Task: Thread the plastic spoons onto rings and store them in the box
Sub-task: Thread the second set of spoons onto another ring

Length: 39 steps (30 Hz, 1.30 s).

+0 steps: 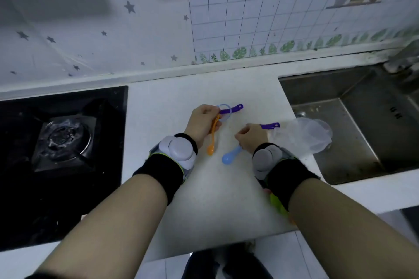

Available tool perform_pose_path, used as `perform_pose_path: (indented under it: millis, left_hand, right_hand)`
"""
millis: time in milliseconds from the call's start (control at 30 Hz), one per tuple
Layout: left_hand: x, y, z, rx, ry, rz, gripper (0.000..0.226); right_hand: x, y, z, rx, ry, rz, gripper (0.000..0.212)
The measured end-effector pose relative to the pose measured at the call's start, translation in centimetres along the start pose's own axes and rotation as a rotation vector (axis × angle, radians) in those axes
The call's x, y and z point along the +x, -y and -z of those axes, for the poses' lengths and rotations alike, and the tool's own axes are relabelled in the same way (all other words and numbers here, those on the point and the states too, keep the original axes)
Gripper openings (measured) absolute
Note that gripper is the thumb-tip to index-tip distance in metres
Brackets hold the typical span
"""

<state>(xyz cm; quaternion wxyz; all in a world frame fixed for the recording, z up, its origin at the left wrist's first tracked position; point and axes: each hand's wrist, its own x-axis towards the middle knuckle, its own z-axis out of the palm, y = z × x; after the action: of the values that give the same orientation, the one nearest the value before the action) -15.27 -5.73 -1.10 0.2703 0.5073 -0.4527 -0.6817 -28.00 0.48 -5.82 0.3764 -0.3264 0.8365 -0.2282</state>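
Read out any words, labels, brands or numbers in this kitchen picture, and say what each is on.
No text is readable.
Dark marking on the grey steel sink wall: too blurred to read.
Star and leaf wall stickers: no lettering.
Purple plastic spoon in the left hand, second purple spoon in the right hand: no print visible.

A black gas stove [61, 138] sits left of the white countertop [204, 199], a steel sink [362, 120] right, tiled wall [249, 18] behind.

White counter [204, 199] between hob [63, 138] and seemingly steel sink [362, 120].
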Motion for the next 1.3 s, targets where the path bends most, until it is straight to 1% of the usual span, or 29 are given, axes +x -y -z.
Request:
perform_pose_path:
  millis: [67, 133, 233, 300, 333, 433, 533, 667, 733, 767, 933, 1033, 1100, 1200, 1300]
  left_hand:
    - [0.3, 0.9, 0.1, 0.024, -0.001, 0.016, 0.017]
    - [0.8, 1.8, 0.1, 0.036, -0.001, 0.034, 0.02]
    - [0.8, 2.2, 0.1, 0.03, -0.004, 0.051, 0.022]
    - [0.9, 2.4, 0.2, 0.039, 0.005, 0.058, 0.022]
    - [1.0, 2.6, 0.3, 0.049, 0.008, 0.061, 0.021]
    - [1.2, 2.7, 0.4, 0.065, 0.011, 0.073, 0.02]
    - [1.4, 2.7, 0.6, 0.073, 0.01, 0.084, 0.019]
    - [1.5, 2.6, 0.6, 0.075, 0.011, 0.082, 0.019]
    - [1.6, 2.4, 0.6, 0.071, 0.011, 0.085, 0.018]
    - [1.6, 2.3, 0.6, 0.071, 0.011, 0.085, 0.017]
    - [1.6, 1.4, 0.5, 0.071, 0.012, 0.063, 0.016]
    - [1.5, 0.2, 0.4, 0.059, 0.005, 0.032, 0.014]
    - [1.3, -0.7, 0.4, 0.051, 0.003, 0.0, 0.018]
    - [1.1, -2.4, 0.3, 0.054, 0.0, -0.044, 0.02]
    - [0.8, -4.7, 0.3, 0.028, -0.003, -0.081, 0.019]
  right_hand:
    - [0.2, -1.0, -0.7, -0.032, 0.013, -0.043, 0.014]
    - [0.7, -1.8, -1.5, -0.047, 0.033, -0.093, 0.026]
    - [0.9, -2.1, -2.1, -0.069, 0.029, -0.133, 0.025]
    - [1.2, -2.3, -2.5, -0.072, 0.021, -0.167, 0.043]
    - [1.2, -2.4, -2.7, -0.076, 0.019, -0.177, 0.049]
    - [1.4, -2.6, -3.3, -0.117, 0.012, -0.178, 0.052]
    - [1.6, -2.4, -3.6, -0.181, -0.005, -0.167, 0.049]
    - [1.7, -2.1, -3.5, -0.249, -0.038, -0.139, 0.031]
    - [1.8, -1.9, -3.4, -0.279, -0.02, -0.116, 0.021]
    - [1.8, -1.9, -3.3, -0.283, -0.01, -0.117, 0.019]
    - [1.8, -0.9, -2.5, -0.298, 0.012, -0.082, 0.032]
    - [2.0, 0.6, -1.5, -0.264, 0.03, -0.058, 0.04]
    - [2.0, 1.7, -0.7, -0.228, 0.036, -0.031, 0.037]
    - [1.9, 3.6, 0.6, -0.206, 0.02, 0.041, 0.025]
    - [1.4, 5.6, 2.2, -0.07, -0.029, 0.097, 0.027]
